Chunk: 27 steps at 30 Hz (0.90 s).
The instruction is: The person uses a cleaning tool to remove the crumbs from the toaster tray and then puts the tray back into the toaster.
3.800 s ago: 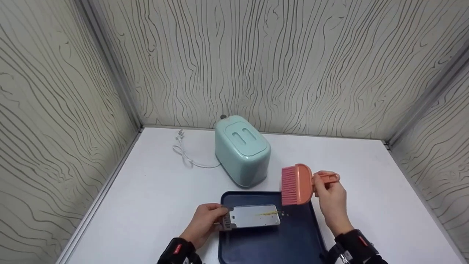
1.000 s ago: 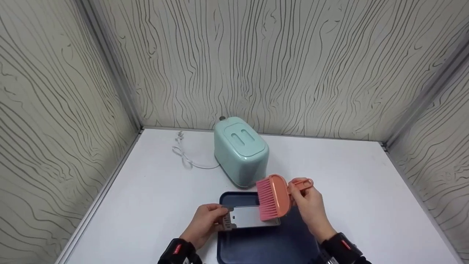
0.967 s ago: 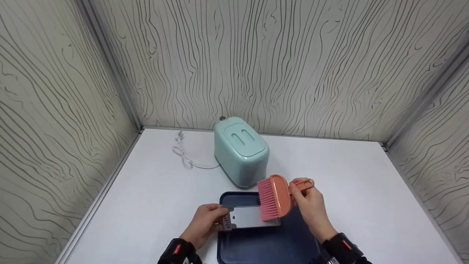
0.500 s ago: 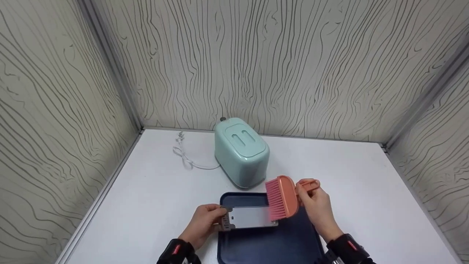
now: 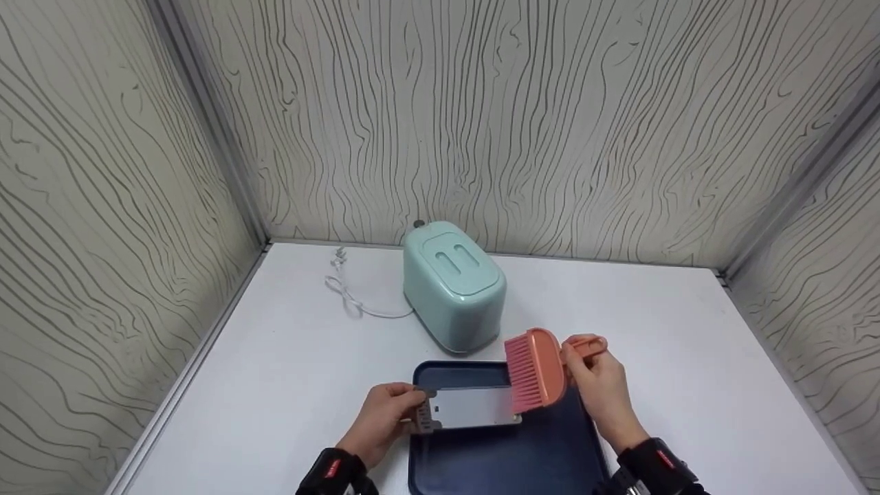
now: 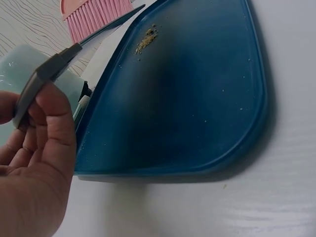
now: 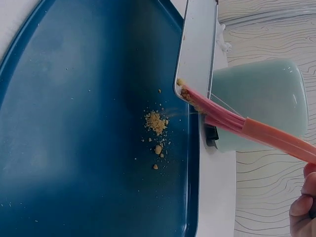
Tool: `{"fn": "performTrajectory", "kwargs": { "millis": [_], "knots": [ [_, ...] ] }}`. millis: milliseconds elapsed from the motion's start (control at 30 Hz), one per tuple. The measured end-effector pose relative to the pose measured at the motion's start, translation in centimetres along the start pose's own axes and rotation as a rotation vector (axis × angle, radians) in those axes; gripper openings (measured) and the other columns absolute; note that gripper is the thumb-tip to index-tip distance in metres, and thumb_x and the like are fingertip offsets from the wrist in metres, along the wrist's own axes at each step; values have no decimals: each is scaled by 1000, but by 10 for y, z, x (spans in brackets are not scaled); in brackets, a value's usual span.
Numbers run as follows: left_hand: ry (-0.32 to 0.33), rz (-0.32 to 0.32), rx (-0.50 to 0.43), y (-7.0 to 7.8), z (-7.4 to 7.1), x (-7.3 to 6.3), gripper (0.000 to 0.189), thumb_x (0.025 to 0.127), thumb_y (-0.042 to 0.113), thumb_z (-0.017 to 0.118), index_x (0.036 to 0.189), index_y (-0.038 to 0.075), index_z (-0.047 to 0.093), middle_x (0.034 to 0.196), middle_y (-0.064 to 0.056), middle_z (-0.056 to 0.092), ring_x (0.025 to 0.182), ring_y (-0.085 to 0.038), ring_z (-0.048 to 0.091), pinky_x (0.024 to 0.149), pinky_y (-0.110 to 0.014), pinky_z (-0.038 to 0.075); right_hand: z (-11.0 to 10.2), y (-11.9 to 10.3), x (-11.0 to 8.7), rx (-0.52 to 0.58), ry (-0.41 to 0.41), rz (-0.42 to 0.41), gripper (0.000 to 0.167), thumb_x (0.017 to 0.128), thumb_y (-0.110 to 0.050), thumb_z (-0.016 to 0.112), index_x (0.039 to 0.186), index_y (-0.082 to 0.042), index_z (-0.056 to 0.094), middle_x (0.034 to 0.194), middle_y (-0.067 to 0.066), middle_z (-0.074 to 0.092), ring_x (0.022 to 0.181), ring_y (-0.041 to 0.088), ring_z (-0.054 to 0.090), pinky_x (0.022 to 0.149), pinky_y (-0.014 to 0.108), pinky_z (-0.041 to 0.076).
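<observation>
My left hand point(image 5: 385, 419) pinches the slotted grey end of a flat metal crumb tray point(image 5: 471, 407), holding it above a dark blue serving tray point(image 5: 509, 464). An orange cleaning brush point(image 5: 550, 368) with pink bristles is gripped by its handle in my right hand point(image 5: 605, 385). Its bristles lie across the crumb tray's right end. In the right wrist view, brown crumbs point(image 7: 186, 94) gather at that end under the bristles. Below, a small heap of yellowish crumbs point(image 7: 156, 123) lies on the blue tray, seen also in the left wrist view.
A mint-green toaster point(image 5: 454, 289) stands behind the blue tray on the white table point(image 5: 309, 344). Its white cord point(image 5: 354, 300) with a plug lies to the left. Patterned panels point(image 5: 440, 117) enclose the back and sides.
Over the last second the brush slides right along the crumb tray to its end. The yellow crumb streak seen on the crumb tray earlier no longer shows there. My left hand stays nearly still.
</observation>
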<state>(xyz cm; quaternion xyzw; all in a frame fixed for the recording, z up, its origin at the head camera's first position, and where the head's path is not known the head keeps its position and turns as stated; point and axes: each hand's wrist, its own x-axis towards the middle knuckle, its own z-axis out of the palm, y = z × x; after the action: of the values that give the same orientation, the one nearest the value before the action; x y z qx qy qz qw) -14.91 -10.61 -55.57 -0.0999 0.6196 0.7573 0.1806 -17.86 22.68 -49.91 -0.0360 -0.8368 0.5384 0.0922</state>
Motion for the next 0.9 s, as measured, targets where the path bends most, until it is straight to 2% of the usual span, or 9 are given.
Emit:
{"fn": "performTrajectory", "kwargs": {
  "millis": [333,533,667,900],
  "knots": [
    [6,9,8,-1,-1,1,21,91,16,69,103,-1,70,93,-6,69,78,-13,63,66,-26,55,-2,2,2,-31,18,4,29,102,-29,64,114,-2,66,80,4,65,69,10,59,62,23,48],
    [13,10,-6,-2,-1,2,21,90,16,69,103,-1,71,94,-7,70,79,-13,64,67,-26,56,-5,3,1,1,19,1,30,103,-28,62,117,-2,65,85,7,66,71,10,60,64,24,51],
    [23,3,-5,-2,0,1,21,89,17,70,102,-1,71,93,-6,71,78,-13,64,65,-26,55,-8,4,2,-13,37,-4,28,104,-28,61,116,-3,65,83,7,64,69,10,58,63,23,48],
    [30,-8,-3,-1,1,1,22,89,17,70,103,0,71,96,-7,70,80,-14,63,66,-25,54,-10,2,1,-7,77,6,27,104,-27,59,115,-2,64,92,11,69,73,8,62,67,26,54]
  ]
}}
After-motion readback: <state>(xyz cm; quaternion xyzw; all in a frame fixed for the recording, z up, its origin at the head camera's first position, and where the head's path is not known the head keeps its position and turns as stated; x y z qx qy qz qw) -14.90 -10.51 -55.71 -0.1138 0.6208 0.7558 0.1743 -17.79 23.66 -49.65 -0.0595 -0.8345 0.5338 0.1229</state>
